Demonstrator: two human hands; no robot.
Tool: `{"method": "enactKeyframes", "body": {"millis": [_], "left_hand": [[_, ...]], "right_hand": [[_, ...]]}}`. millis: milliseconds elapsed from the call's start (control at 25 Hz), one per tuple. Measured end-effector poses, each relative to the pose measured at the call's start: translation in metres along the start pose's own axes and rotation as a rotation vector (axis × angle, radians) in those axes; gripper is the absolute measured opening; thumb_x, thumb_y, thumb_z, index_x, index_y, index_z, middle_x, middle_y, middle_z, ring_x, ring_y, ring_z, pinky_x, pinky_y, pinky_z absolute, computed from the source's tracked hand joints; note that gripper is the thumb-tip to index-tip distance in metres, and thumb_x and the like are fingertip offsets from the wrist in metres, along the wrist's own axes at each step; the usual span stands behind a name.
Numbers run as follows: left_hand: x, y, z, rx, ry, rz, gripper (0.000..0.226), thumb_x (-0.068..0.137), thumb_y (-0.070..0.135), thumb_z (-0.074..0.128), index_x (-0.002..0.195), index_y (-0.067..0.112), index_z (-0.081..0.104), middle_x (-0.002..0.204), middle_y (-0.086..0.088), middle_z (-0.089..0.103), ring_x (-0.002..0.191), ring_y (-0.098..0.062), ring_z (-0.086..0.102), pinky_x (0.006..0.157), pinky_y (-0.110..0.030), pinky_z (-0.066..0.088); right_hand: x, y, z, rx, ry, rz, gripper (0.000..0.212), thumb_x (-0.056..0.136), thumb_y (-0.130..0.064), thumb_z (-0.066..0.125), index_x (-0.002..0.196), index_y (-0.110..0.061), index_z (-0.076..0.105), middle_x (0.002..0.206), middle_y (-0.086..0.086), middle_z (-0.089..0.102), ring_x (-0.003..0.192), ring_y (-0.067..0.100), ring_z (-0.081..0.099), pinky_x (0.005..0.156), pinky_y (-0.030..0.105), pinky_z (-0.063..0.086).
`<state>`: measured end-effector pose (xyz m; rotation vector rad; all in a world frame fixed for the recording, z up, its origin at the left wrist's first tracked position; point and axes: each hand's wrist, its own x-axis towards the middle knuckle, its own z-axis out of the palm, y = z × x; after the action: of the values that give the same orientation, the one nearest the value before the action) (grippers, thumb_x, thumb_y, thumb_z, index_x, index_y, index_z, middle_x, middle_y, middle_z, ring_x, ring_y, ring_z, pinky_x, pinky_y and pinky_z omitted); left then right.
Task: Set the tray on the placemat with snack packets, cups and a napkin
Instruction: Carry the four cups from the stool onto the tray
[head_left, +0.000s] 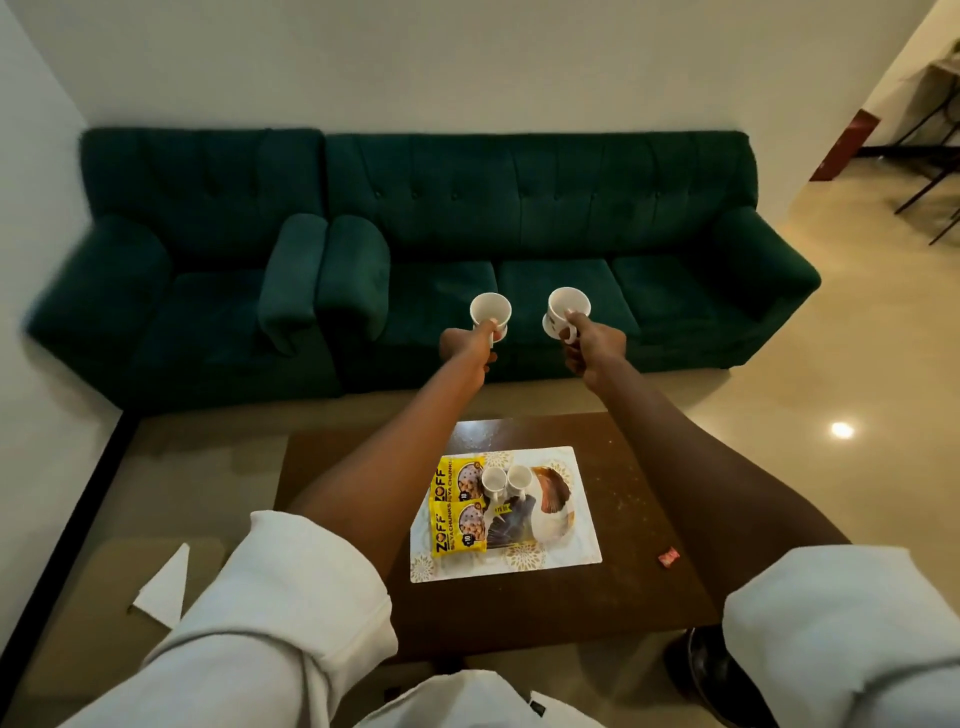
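A napkin (162, 587) lies far left, off the desk (649, 587). Your left hand (464, 347) pinches the left cup (491, 310) by its handle. Your right hand (597, 345) has its fingers curled round the right cup (567, 310) handle. Below, the tray (556, 525) rests on the placemat (584, 545) with snack packets (460, 506) and two small cups (503, 478).

2 yellow packets (457, 530) — white placemat (585, 545), gold floral corners — green sofa (519, 208).
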<state>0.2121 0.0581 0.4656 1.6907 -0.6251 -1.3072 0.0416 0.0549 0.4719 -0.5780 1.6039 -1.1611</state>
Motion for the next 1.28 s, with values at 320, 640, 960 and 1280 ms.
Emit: {"method": "enactKeyframes", "body": {"millis": [320, 640, 960, 1280], "left_hand": [[0.056, -0.08, 0.022, 0.06, 0.042, -0.183, 0.022, 0.085, 0.021, 0.073, 0.091, 0.0, 0.074, 0.079, -0.012, 0.068, 0.066, -0.022, 0.059, 0.062, -0.031, 0.048], [0.08, -0.247, 0.032, 0.18, 0.13, -0.419, 0.027, 0.089, 0.019, 0.074, 0.089, -0.007, 0.076, 0.079, -0.017, 0.066, 0.067, -0.022, 0.056, 0.066, -0.033, 0.044], [0.109, -0.36, 0.04, 0.205, 0.19, -0.501, 0.035, 0.093, 0.021, 0.072, 0.101, -0.013, 0.074, 0.094, -0.029, 0.074, 0.072, -0.029, 0.068, 0.07, -0.039, 0.053], [0.115, -0.424, 0.041, 0.36, 0.18, -0.419, 0.039, 0.093, 0.032, 0.071, 0.079, -0.004, 0.073, 0.07, -0.015, 0.067, 0.068, -0.022, 0.061, 0.065, -0.033, 0.044]], "right_hand": [[0.058, 0.087, 0.004, -0.148, 0.045, 0.153, 0.034, 0.093, -0.031, 0.076, 0.113, -0.005, 0.069, 0.093, 0.013, 0.07, 0.08, 0.022, 0.065, 0.064, 0.031, 0.055], [0.089, 0.246, -0.023, -0.223, 0.035, 0.401, 0.041, 0.095, -0.022, 0.075, 0.13, -0.003, 0.068, 0.111, 0.018, 0.071, 0.076, 0.021, 0.062, 0.063, 0.031, 0.055], [0.12, 0.355, -0.04, -0.408, 0.03, 0.483, 0.046, 0.092, -0.039, 0.078, 0.104, 0.005, 0.078, 0.106, 0.021, 0.079, 0.083, 0.027, 0.067, 0.09, 0.048, 0.062], [0.121, 0.418, -0.036, -0.589, -0.045, 0.512, 0.035, 0.094, -0.047, 0.071, 0.073, -0.018, 0.071, 0.075, 0.003, 0.069, 0.093, 0.035, 0.073, 0.095, 0.057, 0.058]]}}
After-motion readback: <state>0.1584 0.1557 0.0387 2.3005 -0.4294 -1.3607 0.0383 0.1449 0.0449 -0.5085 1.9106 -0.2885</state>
